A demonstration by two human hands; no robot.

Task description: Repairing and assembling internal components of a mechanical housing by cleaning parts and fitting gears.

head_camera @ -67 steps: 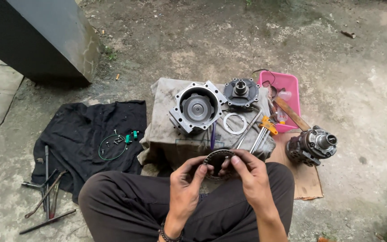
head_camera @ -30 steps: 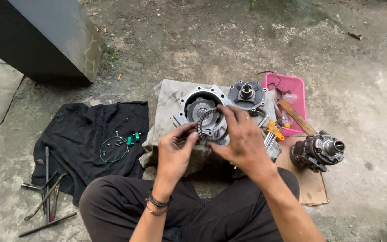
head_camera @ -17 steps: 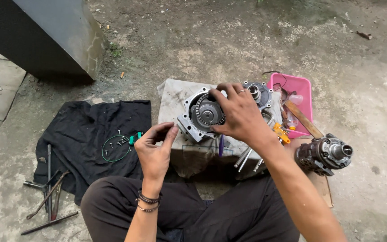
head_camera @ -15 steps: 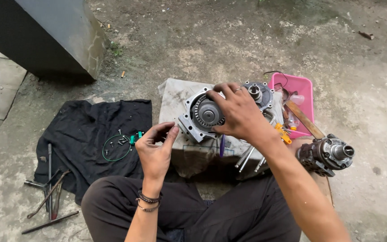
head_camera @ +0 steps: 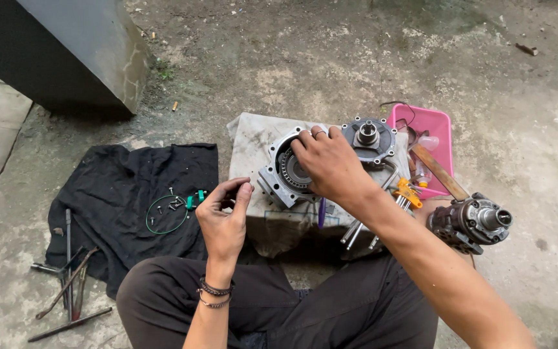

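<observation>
Rough concrete ground (head_camera: 356, 58), stained and littered, fills the head view, with a dark slab-like block (head_camera: 79, 52) at the upper left. At the centre lies a dirty pale cloth (head_camera: 250, 145), and on it a grey cast-metal housing (head_camera: 278, 184), squarish outside with bolt lugs at the corners and a round bore. Inside the bore sits a dark ribbed ring (head_camera: 290, 171), only its left arc showing. The right hand (head_camera: 330, 161) lies over the housing, fingers bent and pressed together on the ring's upper edge; it hides the rest of the ring and the bore's centre. The left hand (head_camera: 224, 216) hovers apart, just left of the cloth, thumb and forefinger nearly meeting; whether they pinch some small part cannot be made out.

Behind the right hand rests a round dark flanged cover (head_camera: 369, 137). A pink tray (head_camera: 437, 129) stands beside it, its contents hard to tell. A second dark machine assembly (head_camera: 473, 223) sits at the right. A black cloth (head_camera: 130, 194) at the left carries a thin green ring (head_camera: 166, 213) and small screws; long hand tools (head_camera: 66, 271) lie at its lower corner. The forearms are cut off by the frame's bottom edge.
</observation>
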